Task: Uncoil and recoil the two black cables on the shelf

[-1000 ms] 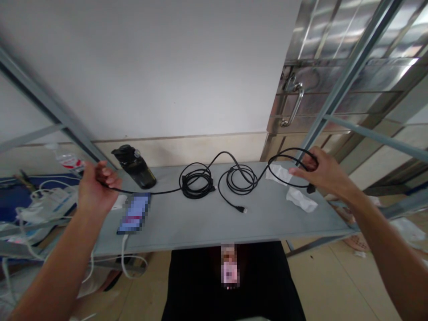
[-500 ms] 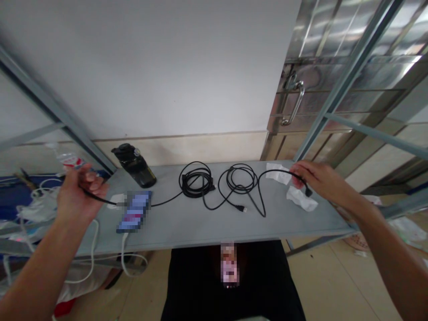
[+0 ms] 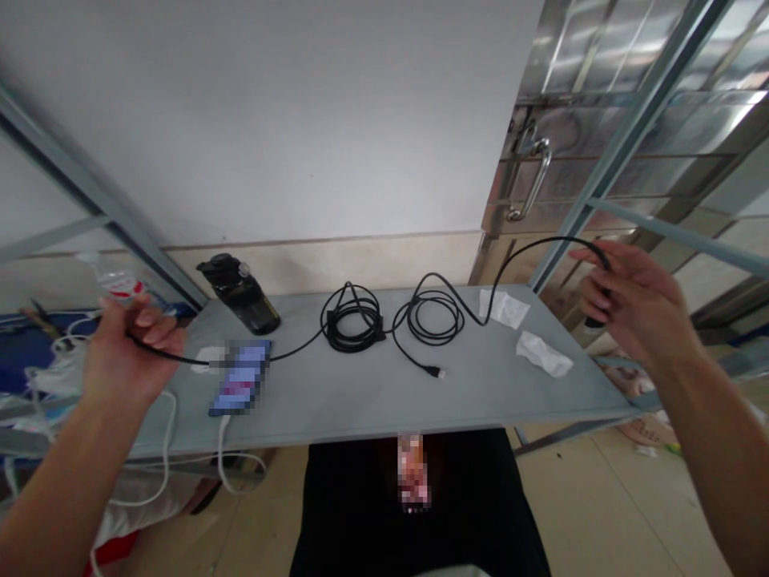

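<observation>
A black cable lies in two coils on the grey shelf table. The left coil is thicker; the right coil is looser, with a USB plug in front of it. My left hand is closed on the cable at the left, beyond the phone. From there the cable runs past the phone to the left coil. Above the table's right end, my right hand grips the other cable end, which arches up from the coils. A dark plug end shows below its fingers.
A black bottle stands behind the phone. White tissues lie at the table's right. White cables and bags crowd the left side. Metal posts rise at both ends, and a second phone rests at my lap.
My right hand has moved right and up with the cable end, lifting more cable off the table into an arch. My left hand has shifted slightly left, still holding the cable.
</observation>
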`<state>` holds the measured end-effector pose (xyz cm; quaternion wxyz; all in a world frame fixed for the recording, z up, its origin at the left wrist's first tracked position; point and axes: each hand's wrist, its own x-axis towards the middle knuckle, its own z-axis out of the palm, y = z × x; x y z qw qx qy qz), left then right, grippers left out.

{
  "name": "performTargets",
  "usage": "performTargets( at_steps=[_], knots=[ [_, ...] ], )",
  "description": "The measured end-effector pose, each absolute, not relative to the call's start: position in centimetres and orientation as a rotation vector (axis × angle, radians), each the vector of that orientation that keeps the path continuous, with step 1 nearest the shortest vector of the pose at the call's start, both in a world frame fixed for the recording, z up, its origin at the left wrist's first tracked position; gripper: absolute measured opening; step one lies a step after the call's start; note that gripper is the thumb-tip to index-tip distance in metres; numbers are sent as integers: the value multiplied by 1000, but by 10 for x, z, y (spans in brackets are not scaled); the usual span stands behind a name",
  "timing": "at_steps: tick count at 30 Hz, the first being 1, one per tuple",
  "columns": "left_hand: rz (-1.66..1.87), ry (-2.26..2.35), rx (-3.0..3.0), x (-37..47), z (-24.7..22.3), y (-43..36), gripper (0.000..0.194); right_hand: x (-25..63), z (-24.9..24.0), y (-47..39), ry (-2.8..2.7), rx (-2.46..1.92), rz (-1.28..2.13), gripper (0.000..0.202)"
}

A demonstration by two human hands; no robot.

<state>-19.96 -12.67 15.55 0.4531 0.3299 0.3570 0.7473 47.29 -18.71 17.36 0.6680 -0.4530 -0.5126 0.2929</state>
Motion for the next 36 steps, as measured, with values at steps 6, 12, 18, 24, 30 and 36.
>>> performTargets(
  at_steps=[6, 12, 18, 24, 30, 36],
  knots=[
    [1748, 805, 655, -160, 153, -141, 63, 462, 192, -184, -1111, -880, 584, 50],
    [1644, 732, 572, -115, 138, -136, 62, 422, 225, -170, -1175, -660, 479, 40],
    [1479, 749, 505, -63, 112, -102, 58, 337, 255, -143, -1367, -377, 556, 33],
    [1414, 715, 464, -36, 68, -59, 39, 257, 246, -105, -1687, -228, 744, 32],
    [1524, 717, 456, -30, 29, -35, 42, 204, 175, -82, -1946, -414, 746, 32],
    [1685, 706, 546, -27, -5, -31, 33, 180, 81, -57, -2211, -649, 459, 50]
  ],
)
